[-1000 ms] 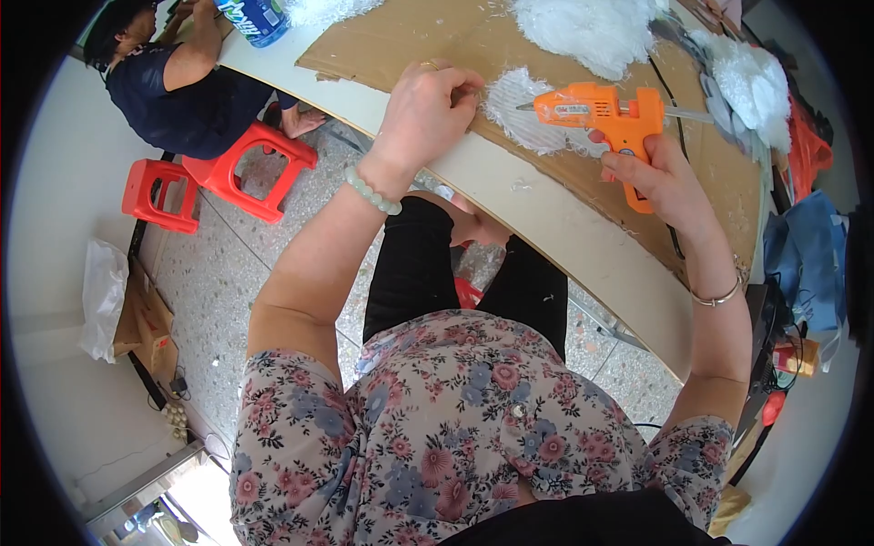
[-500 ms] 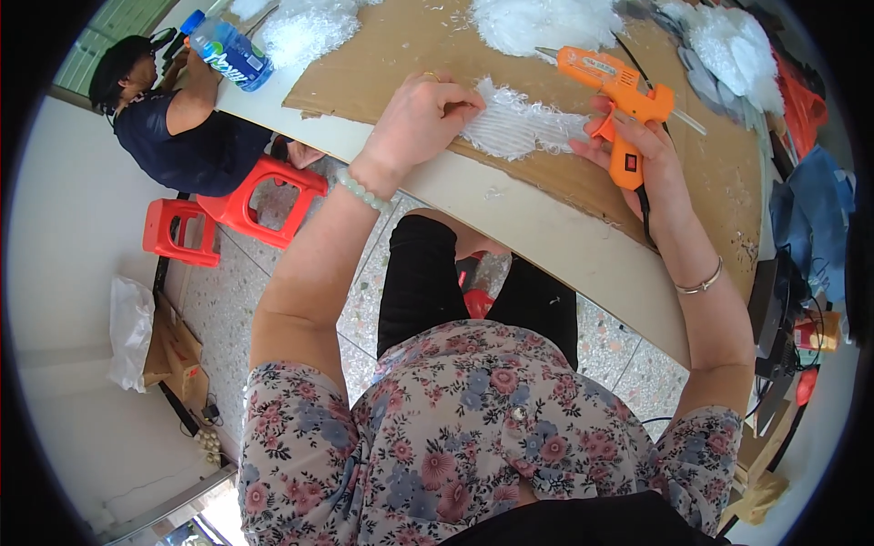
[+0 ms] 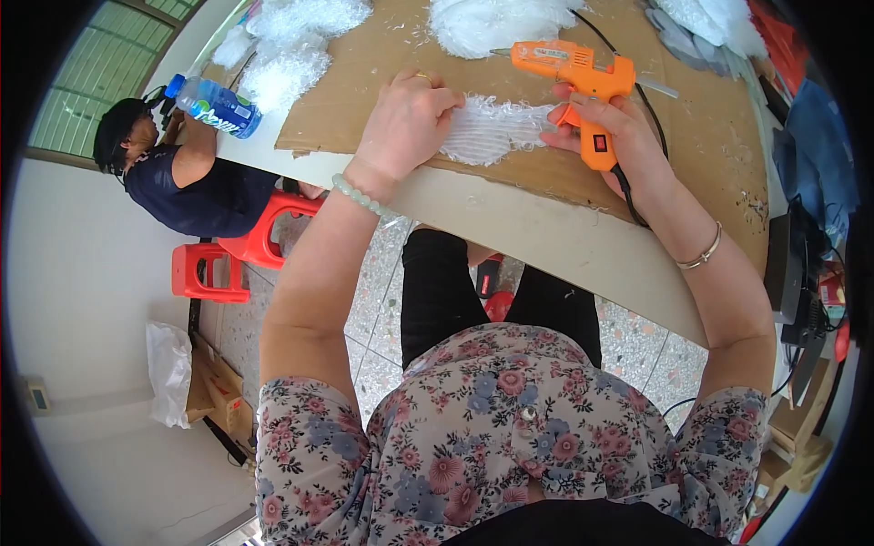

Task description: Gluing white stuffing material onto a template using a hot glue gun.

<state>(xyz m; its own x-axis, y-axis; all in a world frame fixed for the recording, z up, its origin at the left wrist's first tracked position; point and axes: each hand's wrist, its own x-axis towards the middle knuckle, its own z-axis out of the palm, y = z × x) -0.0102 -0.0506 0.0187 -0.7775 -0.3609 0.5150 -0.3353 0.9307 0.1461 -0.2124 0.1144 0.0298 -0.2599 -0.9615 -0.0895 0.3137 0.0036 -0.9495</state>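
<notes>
My left hand [image 3: 407,121] presses flat on a white ribbed, fringed piece [image 3: 496,130] that lies on a brown cardboard sheet [image 3: 382,55]. My right hand [image 3: 608,127] grips the handle of an orange glue gun [image 3: 572,65], whose nozzle points left above the white piece. The right fingertips also touch the piece's right end. A black cord [image 3: 637,86] runs from the gun across the cardboard.
Heaps of white fluffy material [image 3: 492,20] lie at the back of the table [image 3: 546,241]. A blue plastic bottle [image 3: 211,102] stands at the left edge. Another person [image 3: 177,177] sits at the left by red plastic stools [image 3: 211,271]. Blue cloth [image 3: 824,150] and black devices are at the right.
The glue gun in my right hand has swung up and back, and its nozzle now points left. My left hand stays pressed on the white piece.
</notes>
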